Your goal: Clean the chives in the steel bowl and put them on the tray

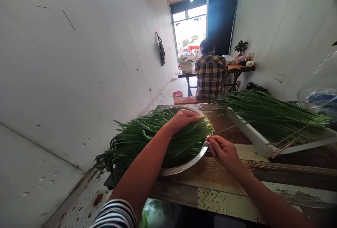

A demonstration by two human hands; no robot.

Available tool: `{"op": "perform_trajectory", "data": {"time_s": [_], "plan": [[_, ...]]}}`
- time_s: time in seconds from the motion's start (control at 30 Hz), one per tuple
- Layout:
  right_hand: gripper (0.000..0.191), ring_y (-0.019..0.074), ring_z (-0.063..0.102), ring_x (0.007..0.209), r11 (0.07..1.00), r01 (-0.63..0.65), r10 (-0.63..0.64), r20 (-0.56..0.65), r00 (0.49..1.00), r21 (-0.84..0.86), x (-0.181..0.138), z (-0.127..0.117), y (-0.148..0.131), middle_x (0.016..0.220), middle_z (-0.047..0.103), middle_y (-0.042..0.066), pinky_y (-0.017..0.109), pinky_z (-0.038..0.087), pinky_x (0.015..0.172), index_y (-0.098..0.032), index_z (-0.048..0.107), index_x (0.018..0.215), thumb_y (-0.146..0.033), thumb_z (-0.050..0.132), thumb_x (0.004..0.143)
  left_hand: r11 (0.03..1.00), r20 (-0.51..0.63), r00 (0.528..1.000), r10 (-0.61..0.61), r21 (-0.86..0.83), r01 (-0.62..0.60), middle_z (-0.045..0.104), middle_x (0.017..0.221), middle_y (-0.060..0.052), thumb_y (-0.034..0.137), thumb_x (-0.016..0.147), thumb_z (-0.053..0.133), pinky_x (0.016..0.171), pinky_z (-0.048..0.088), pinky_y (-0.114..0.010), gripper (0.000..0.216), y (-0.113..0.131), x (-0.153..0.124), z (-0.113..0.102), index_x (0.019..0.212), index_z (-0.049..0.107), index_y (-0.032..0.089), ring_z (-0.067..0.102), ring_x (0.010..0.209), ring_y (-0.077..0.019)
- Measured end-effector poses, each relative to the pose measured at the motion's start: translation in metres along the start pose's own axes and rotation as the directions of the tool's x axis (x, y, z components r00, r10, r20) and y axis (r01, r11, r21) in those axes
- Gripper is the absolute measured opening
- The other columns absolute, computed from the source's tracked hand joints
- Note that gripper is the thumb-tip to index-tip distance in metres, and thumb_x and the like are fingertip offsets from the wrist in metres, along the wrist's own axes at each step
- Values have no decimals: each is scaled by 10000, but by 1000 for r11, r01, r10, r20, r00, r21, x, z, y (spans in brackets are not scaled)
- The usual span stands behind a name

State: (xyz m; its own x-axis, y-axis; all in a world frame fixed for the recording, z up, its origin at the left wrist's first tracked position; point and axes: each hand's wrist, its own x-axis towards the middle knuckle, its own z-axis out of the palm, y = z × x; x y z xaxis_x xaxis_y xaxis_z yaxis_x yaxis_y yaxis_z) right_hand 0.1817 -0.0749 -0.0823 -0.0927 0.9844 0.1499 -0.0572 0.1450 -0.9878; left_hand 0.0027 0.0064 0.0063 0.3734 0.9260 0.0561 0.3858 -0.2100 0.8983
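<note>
A heap of long green chives [147,138] lies across a round metal basin [192,160] on the wooden table [226,182], the leaf tips hanging off the left side. My left hand [183,118] rests palm down on top of the heap, fingers together and lying flat. My right hand [223,149] is at the basin's right rim, fingers pinched on a thin chive stalk [231,125] that runs up and right toward the second pile. That second pile of chives [271,114] lies on a white tray [256,138] at the right.
A person in a plaid shirt [210,75] sits with their back to me at a far table [238,68] by the open doorway. A pink bowl [177,94] sits on the floor. A white wall [79,63] runs along the left. Clear plastic [319,87] is at the right edge.
</note>
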Motion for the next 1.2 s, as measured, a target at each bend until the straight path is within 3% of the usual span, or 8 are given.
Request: {"op": "perform_trajectory", "data": {"time_s": [0.27,0.5,0.67,0.77,0.83,0.9,1.07,1.2], "plan": [[354,95,343,464,1000,29,-29,-60,998,6,0,2,0,550,459,-23,231,277,429,-178,646,700,-527,611,757,999,52,998,-37,-25,39,714,775,-48,468,653,713,612,486,-239,381,-2,0,6,801,755,120,602,680,-139],[336,104,364,487,989,105,-115,-97,989,-101,-1,4,2,538,446,-20,234,299,457,-174,624,679,-479,568,810,999,101,995,-23,-45,28,670,659,-19,457,656,705,545,442,-208,356,0,-3,11,724,739,109,555,588,-101],[332,107,369,457,989,108,-115,-66,991,-101,0,5,-1,502,434,-28,234,293,437,-183,625,710,-482,542,829,994,122,989,-89,-52,96,687,671,-39,478,659,692,560,456,-225,378,9,-6,5,745,743,114,569,586,-115],[328,107,378,442,986,112,-118,-45,992,-120,-4,5,-1,496,457,-26,233,292,429,-190,631,708,-478,537,834,997,22,997,-77,16,77,715,742,-58,508,724,618,619,477,-235,416,7,0,-8,836,753,131,607,659,-135],[283,123,449,477,972,162,-177,-80,981,-169,-11,7,2,555,552,-1,241,341,462,-195,660,737,-438,551,835,989,-116,993,-17,142,33,725,784,-52,483,732,612,667,481,-236,382,1,9,-17,867,756,156,621,715,-143],[229,149,530,536,944,242,-269,-98,958,-225,-19,11,5,633,630,26,258,402,524,-205,677,742,-376,558,839,949,-173,983,59,314,-2,725,766,-30,431,686,664,667,470,-227,303,-9,20,-22,832,763,184,621,728,-149],[207,151,553,512,812,493,-487,103,867,-312,-33,22,10,601,640,42,268,398,539,-222,679,691,-221,548,852,809,71,994,79,578,-105,715,716,-15,323,625,713,632,446,-216,227,-27,38,-11,809,768,201,611,695,-152],[203,143,541,502,770,556,-530,172,830,-312,-34,23,10,596,626,39,267,376,531,-217,664,709,-164,531,853,733,164,984,63,662,-158,714,750,-37,265,661,682,670,445,-226,208,-29,40,4,838,770,200,608,698,-153]]}}
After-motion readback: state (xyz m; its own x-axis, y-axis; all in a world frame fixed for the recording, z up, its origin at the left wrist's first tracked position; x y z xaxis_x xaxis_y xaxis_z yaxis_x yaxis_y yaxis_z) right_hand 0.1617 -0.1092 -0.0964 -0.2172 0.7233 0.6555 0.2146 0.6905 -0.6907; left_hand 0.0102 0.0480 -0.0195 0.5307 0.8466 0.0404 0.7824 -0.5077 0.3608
